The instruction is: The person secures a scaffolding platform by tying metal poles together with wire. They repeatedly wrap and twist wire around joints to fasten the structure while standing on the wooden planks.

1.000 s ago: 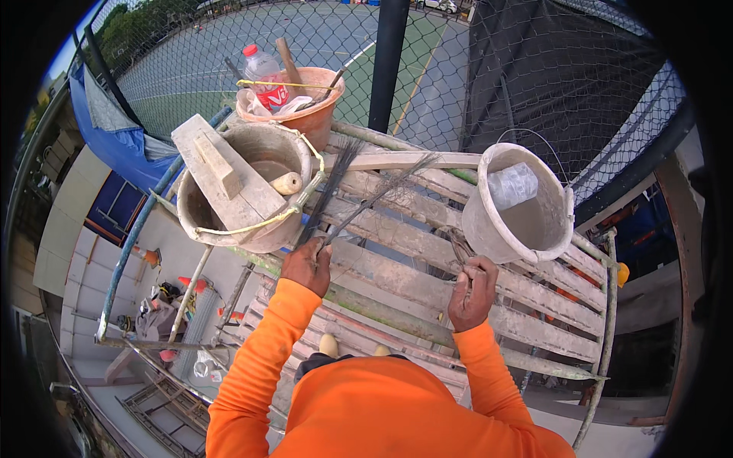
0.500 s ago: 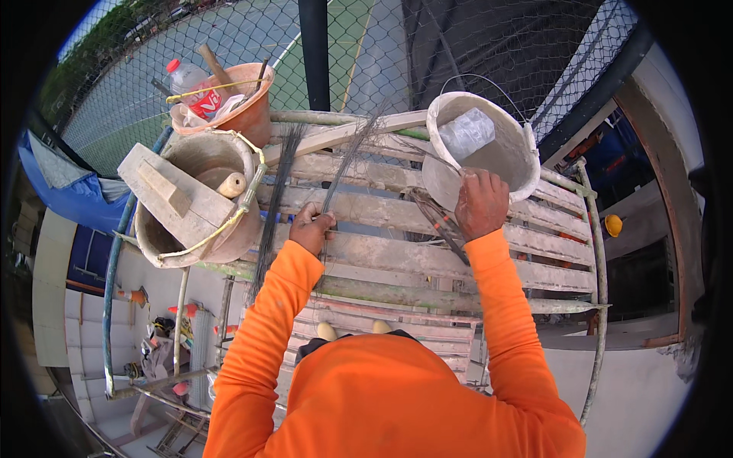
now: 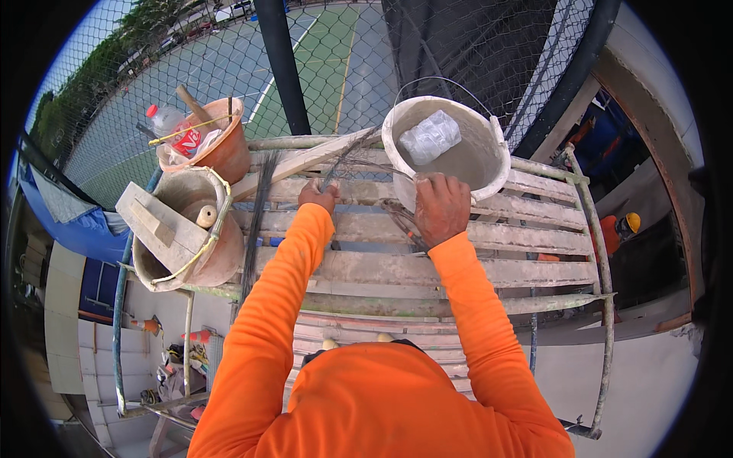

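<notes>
A bundle of thin dark wire is pinched in my closed left hand, above the wooden slats. Strands fan out from it toward my right hand, whose fingers are closed on wire ends in front of the pale bucket's rim. Dark pincers with orange marks lie on the slats beside my right hand, their handles partly hidden by it. Another long bunch of dark wire rests across the slats, left of my left hand.
A mortar-stained bucket at left carries a wooden float. Behind it, an orange bucket holds a plastic bottle. The pale bucket contains a clear plastic bag. Chain-link fence rises beyond; a person in a yellow helmet is below right.
My left hand has moved away from me with its wire bundle, and its strands now spread toward my right hand. My right hand stays by the bucket's rim. The view has shifted.
</notes>
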Available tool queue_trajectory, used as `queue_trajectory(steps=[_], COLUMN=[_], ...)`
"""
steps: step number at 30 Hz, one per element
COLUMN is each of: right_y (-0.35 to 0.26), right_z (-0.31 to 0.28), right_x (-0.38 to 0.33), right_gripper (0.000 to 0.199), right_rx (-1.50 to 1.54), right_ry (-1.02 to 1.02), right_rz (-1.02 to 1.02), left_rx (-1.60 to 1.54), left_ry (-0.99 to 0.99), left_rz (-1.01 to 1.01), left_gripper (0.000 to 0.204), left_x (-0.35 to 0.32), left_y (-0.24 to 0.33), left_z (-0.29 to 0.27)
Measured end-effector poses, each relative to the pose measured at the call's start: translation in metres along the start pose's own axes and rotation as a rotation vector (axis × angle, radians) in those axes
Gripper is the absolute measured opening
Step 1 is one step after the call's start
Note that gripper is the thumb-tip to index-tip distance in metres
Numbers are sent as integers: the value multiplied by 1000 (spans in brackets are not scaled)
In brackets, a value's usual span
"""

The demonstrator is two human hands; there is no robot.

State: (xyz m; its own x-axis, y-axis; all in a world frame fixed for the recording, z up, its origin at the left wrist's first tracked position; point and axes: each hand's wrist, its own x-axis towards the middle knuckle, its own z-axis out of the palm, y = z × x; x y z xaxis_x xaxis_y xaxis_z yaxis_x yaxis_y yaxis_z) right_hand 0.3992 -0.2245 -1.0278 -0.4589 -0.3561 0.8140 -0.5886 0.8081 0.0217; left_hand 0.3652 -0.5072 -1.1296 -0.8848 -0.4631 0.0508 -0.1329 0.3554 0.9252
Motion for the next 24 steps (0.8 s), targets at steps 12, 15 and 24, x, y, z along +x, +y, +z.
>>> queue_trajectory(steps=[12,15,24], right_y=[-15,-38,-139], right_z=[-8,-1,194], right_x=[10,8,3], right_gripper=[18,10,18], right_rx=[28,316,1498], right_ry=[115,245,-528], right_rz=[54,98,628], left_rx=[-536,-616,-561], left_ry=[11,85,-110], left_rz=[-286,-244,-109], left_gripper=[23,21,28], left_x=[-49,-57,-93], left_y=[25,27,56], left_z=[-74,-87,-117])
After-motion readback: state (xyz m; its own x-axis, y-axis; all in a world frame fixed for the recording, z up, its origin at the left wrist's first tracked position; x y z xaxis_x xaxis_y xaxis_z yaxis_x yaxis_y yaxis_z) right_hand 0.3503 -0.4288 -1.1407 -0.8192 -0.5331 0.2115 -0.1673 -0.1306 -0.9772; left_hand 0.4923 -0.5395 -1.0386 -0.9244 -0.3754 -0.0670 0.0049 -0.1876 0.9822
